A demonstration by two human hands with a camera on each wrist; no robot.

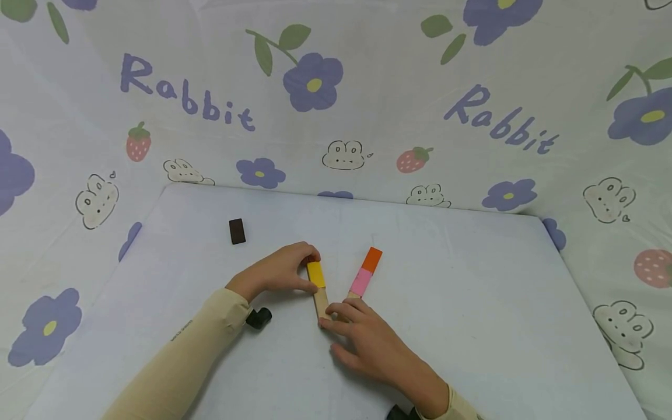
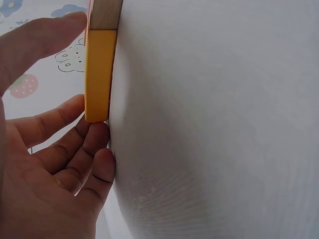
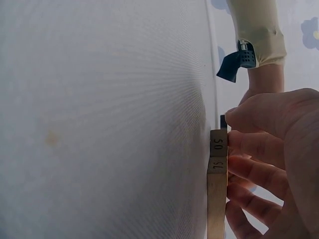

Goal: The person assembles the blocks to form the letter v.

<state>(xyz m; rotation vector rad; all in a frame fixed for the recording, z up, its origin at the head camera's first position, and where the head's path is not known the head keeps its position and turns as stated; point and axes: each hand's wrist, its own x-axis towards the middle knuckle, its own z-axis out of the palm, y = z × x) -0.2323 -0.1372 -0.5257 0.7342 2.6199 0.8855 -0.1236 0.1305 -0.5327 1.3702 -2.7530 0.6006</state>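
In the head view, two rows of flat blocks slant toward each other like a V. The left row has a yellow block (image 1: 315, 274) and a bare wooden block (image 1: 322, 307). An orange block (image 1: 372, 260) and a pink block (image 1: 360, 282) form the right row, whose wooden part is mostly hidden. My left hand (image 1: 278, 269) holds the yellow block, its fingers at the far end and thumb by the seam with the wood. Over the near ends, my right hand (image 1: 375, 341) touches the wooden blocks with extended fingers. Wooden ends (image 3: 218, 144) show printed numbers in the right wrist view.
A dark brown block (image 1: 237, 231) lies apart at the back left of the white table (image 1: 472, 326). Behind and beside the table hangs a cloth (image 1: 378, 87) printed with flowers and rabbits. A black wrist camera (image 1: 259, 318) sits under the left sleeve.
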